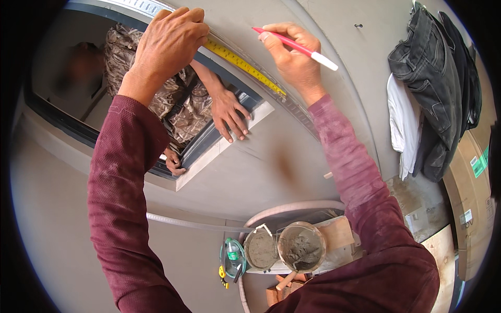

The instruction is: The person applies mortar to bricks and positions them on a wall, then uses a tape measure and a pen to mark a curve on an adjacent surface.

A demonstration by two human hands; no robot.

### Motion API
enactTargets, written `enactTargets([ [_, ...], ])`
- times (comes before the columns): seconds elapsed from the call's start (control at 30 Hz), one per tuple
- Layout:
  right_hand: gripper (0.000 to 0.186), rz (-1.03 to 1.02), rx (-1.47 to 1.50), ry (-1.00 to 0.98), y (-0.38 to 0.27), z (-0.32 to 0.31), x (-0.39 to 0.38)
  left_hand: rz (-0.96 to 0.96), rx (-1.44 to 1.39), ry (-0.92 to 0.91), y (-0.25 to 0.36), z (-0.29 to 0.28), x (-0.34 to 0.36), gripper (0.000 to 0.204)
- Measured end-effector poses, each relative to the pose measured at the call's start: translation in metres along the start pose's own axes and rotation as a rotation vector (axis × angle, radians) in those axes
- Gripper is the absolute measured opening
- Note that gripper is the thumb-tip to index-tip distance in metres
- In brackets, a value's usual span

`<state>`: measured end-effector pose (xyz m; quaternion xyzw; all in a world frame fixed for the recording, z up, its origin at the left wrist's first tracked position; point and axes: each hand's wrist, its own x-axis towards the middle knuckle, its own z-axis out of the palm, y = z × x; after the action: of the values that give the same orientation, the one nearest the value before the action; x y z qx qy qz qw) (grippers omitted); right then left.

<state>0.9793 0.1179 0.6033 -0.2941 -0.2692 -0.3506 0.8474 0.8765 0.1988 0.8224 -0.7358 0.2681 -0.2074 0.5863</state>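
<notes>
My left hand (169,47) is closed at the upper edge of the window opening, on a yellow tape measure (242,61). Its blade stretches right and downward from my fingers along a perforated metal strip (300,112); the case, if there, is hidden by the hand. Between the fingers of my right hand (297,60) is a red marker (292,44) with a white end. Its tip points left, near the wall just above the tape. Inside the window frame (62,122) leans a person in camouflage clothing (182,99), one hand (228,112) over the sill.
Low down, two buckets of grey mortar (301,248) stand on a board, beside a green bottle (232,250) and a yellow-handled tool (223,275). Bricks (282,293) lie below. Dark trousers (433,78) hang at right above cardboard (472,208).
</notes>
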Motion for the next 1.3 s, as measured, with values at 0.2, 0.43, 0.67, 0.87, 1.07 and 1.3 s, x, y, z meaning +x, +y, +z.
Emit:
enactTargets([
  [0.2,0.011,0.013,0.046,-0.049,-0.003,-0.003,-0.003,-0.008,-0.004,-0.03,0.003,-0.003,0.001,0.014],
  [0.43,0.01,0.062,0.013,-0.064,-0.006,-0.008,-0.013,-0.017,-0.017,-0.045,0.002,-0.006,-0.002,0.014],
  [0.67,0.008,0.199,0.039,-0.013,0.001,-0.04,-0.032,-0.044,-0.061,-0.057,-0.026,-0.019,-0.008,0.012],
  [0.87,0.008,0.248,0.102,0.021,-0.005,-0.056,-0.038,-0.011,-0.042,-0.019,-0.064,-0.019,-0.012,0.012],
  [1.07,0.009,0.244,0.033,0.001,0.001,-0.06,-0.042,-0.028,-0.018,-0.063,-0.077,-0.021,-0.008,0.014],
  [1.3,0.01,0.26,0.11,0.019,0.001,-0.05,-0.038,-0.037,-0.018,-0.067,-0.074,-0.02,-0.007,0.014],
])
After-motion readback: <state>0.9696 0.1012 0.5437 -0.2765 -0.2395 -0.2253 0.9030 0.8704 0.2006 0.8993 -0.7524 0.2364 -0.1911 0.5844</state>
